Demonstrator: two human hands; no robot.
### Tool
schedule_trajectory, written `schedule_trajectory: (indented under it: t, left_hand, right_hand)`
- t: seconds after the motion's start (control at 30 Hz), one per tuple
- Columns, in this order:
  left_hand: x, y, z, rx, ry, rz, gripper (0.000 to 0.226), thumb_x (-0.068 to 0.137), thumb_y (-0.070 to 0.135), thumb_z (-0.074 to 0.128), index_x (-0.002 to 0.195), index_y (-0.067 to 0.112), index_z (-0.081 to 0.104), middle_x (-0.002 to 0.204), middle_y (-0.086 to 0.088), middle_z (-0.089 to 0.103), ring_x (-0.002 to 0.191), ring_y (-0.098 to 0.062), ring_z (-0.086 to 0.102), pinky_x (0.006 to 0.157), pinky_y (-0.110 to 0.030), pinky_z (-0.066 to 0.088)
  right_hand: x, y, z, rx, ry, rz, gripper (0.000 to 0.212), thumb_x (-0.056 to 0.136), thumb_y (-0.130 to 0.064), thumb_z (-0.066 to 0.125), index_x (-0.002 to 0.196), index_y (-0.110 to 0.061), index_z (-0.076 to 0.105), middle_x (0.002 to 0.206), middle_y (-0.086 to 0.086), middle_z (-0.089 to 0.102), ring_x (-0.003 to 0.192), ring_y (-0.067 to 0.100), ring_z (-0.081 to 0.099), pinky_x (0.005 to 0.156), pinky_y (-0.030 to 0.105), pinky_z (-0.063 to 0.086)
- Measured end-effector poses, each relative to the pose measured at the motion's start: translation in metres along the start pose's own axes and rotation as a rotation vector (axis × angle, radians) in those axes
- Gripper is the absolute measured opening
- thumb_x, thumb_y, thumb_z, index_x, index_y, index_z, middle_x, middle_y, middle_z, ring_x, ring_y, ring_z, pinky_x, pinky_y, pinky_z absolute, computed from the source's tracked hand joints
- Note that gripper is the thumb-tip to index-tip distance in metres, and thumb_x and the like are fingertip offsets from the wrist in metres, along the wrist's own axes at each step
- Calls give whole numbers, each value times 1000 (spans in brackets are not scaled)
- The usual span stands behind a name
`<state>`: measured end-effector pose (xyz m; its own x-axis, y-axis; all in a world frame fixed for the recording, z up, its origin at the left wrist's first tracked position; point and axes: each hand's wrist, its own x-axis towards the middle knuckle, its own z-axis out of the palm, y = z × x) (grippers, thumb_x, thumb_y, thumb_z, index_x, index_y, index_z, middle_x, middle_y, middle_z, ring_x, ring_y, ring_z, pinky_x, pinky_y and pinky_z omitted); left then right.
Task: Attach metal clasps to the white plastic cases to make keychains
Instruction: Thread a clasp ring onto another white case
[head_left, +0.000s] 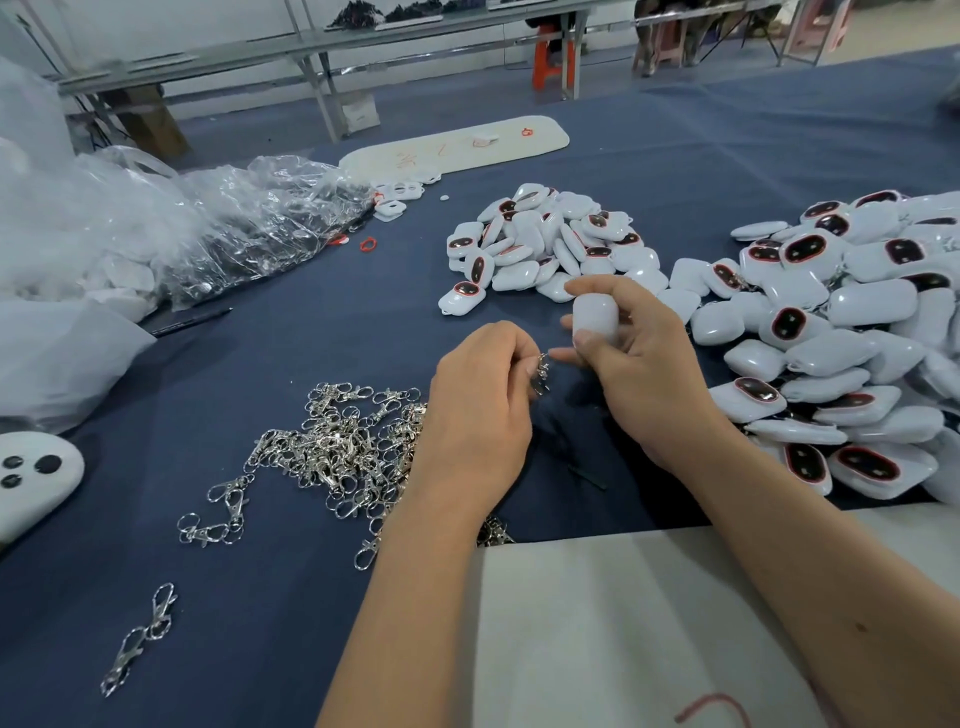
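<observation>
My right hand (641, 364) grips a white plastic case (596, 317) upright above the blue table. My left hand (480, 410) pinches a small metal clasp (542, 371) just left of the case's lower end, close to my right fingertips. A heap of loose silver clasps (332, 449) lies on the cloth to the left of my left wrist. One pile of white cases with dark red-rimmed ovals (550, 241) sits beyond my hands. A larger pile of such cases (852, 343) fills the right side.
Crumpled clear plastic bags (244, 223) lie at the left. A long white tray (457, 143) rests at the back. A white moulded part (31, 480) sits at the left edge, a black pen (192, 322) near the bags, and a pale sheet (623, 623) by the front edge.
</observation>
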<state>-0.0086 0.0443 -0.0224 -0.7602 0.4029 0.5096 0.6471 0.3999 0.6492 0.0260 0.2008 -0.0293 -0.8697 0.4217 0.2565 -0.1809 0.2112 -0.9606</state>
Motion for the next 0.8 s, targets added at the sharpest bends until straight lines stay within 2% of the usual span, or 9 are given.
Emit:
schedule_trajectory:
  t: [0.07, 0.13, 0.23, 0.3, 0.37, 0.5, 0.63, 0.8]
  left_hand:
    - [0, 1, 1, -4, -34, 17, 16, 94, 2, 56, 82, 12, 58, 74, 4, 60, 74, -21, 61, 70, -42, 49]
    - [0, 1, 1, -10, -55, 18, 16, 94, 1, 56, 82, 12, 57, 75, 4, 60, 74, -22, 62, 70, -46, 50]
    - [-1, 2, 1, -18, -73, 6, 17, 94, 1, 55, 81, 12, 57, 74, 4, 60, 74, -23, 63, 70, -48, 52]
    - [-1, 3, 1, -26, -91, -2, 17, 94, 0, 55, 82, 12, 57, 75, 2, 60, 76, -25, 62, 71, -49, 52]
    - [-1, 4, 2, -21, -101, -3, 17, 94, 0, 55, 81, 12, 57, 75, 2, 60, 76, -25, 61, 71, -48, 51]
    - [-1, 5, 2, -17, -111, 2, 17, 94, 1, 56, 81, 12, 57, 75, 2, 59, 75, -23, 58, 70, -45, 49]
    - [-1, 6, 2, -9, -122, 10, 17, 94, 1, 57, 81, 13, 57, 75, 4, 58, 73, -20, 55, 67, -41, 47]
    - [-1, 6, 3, -15, -129, 13, 18, 93, 0, 56, 81, 14, 56, 74, 5, 56, 71, -19, 53, 65, -37, 45]
  right_hand:
    - [0, -1, 1, 120, 42, -8, 38, 97, 10, 56, 118, -18, 70, 116, 14, 64, 102, 20, 74, 86, 32, 63]
    - [0, 0, 1, 145, 120, -9, 30, 94, 3, 66, 111, -20, 75, 106, 11, 70, 97, 17, 74, 85, 35, 63]
    - [1, 2, -1, 2, 221, -42, 17, 92, -17, 75, 103, -30, 78, 91, -5, 75, 81, 9, 64, 78, 33, 58]
    - [1, 1, 0, 27, 220, -38, 9, 92, -22, 76, 100, -26, 78, 81, -6, 72, 69, 6, 61, 63, 27, 54]
    - [0, 0, 2, 70, 192, -15, 7, 92, -23, 76, 98, -20, 76, 74, -10, 68, 60, 5, 60, 56, 20, 51]
    - [0, 1, 4, 44, 161, 8, 7, 89, -24, 78, 90, -19, 73, 75, -1, 68, 55, 10, 61, 55, 24, 52]
    - [1, 2, 2, 54, 197, 37, 10, 89, -23, 78, 87, -16, 71, 77, 2, 70, 54, 9, 61, 54, 26, 55]
    - [0, 2, 3, 63, 222, 34, 12, 88, -20, 78, 85, -15, 69, 79, 6, 71, 54, 12, 63, 50, 21, 50]
